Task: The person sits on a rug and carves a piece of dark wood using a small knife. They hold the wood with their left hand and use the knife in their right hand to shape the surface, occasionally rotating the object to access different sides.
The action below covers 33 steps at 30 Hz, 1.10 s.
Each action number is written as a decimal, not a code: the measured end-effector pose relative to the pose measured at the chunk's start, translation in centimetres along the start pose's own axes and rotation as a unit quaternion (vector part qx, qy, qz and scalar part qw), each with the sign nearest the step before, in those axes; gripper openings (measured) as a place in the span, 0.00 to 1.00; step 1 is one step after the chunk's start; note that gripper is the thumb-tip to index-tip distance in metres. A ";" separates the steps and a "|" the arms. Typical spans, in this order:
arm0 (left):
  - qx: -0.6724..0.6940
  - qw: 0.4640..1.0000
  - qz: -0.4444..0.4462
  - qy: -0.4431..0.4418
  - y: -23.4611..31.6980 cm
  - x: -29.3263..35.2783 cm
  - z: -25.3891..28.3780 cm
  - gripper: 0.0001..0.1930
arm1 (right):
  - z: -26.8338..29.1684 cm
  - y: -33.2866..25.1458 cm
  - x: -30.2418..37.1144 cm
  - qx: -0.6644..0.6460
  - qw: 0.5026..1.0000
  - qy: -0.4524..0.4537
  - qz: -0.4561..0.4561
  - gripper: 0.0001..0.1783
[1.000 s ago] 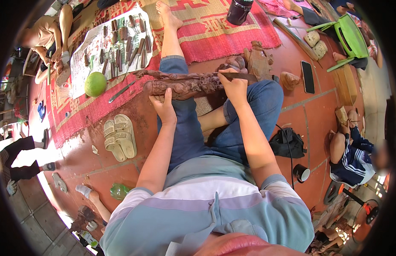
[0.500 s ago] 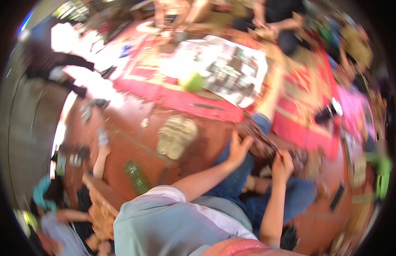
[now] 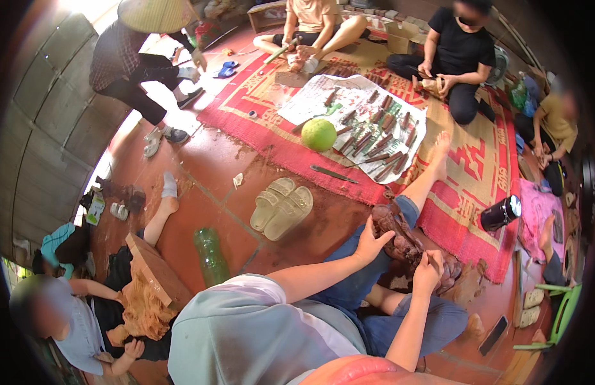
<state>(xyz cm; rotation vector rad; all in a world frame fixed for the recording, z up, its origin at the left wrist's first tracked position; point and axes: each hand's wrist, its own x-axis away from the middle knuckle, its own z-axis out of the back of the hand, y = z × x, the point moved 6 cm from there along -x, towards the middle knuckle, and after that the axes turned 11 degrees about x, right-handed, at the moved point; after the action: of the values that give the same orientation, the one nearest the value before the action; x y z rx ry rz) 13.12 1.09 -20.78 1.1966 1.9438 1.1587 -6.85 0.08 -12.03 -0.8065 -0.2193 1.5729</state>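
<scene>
A dark reddish-brown carved wooden piece (image 3: pixel 400 247) with a knobbly, cut surface lies across my lap and lower leg. My left hand (image 3: pixel 374 242) grips its near left side, thumb stretched along the top. Close to the middle of the piece, my right hand (image 3: pixel 428 272) is closed with its fingertips pressed together. Whatever is inside that pinch is too small to make out. More rounded lumps of the carving (image 3: pixel 448 273) show beyond my right hand. Ahead, several chisels (image 3: pixel 381 138) are spread on printed paper (image 3: pixel 310 96), beside a round green fruit (image 3: pixel 318 135).
A flat blade (image 3: pixel 334 174) lies on the mat's (image 3: pixel 272 147) red edge. Sandals (image 3: pixel 281 208) and a green plastic bottle (image 3: pixel 211 256) are on the tiles to my left. A black cylinder (image 3: pixel 501 213) and a phone (image 3: pixel 493 335) lie right. Co-workers sit around; one (image 3: pixel 140 70) bends over.
The view has turned and sharpened, so the surroundings sit lower and farther right. Both my hands stay at the carving, with the left still gripping and the right still pinched.
</scene>
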 end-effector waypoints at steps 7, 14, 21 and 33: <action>-0.021 1.000 0.020 0.008 0.5 0.0 0.1 0.36 | 0.1 -1.0 -0.3 -0.007 0.997 0.031 0.075 0.06; 0.007 1.000 0.017 -0.001 -0.6 -0.1 0.3 0.38 | -0.4 0.5 -0.6 -0.028 1.000 0.010 0.001 0.03; 0.035 0.999 0.020 -0.016 -0.1 0.0 -0.1 0.39 | -1.4 2.6 -0.7 0.038 0.999 0.017 -0.014 0.01; -0.005 0.999 0.036 -0.004 1.4 0.2 -0.6 0.36 | -1.0 1.4 -0.1 -0.008 0.999 0.033 -0.024 0.03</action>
<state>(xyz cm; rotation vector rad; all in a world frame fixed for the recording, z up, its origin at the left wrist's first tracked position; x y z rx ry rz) 13.12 1.36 -19.27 1.2742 1.9018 1.1972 -7.33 -0.54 -13.53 -0.8581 -0.2009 1.4986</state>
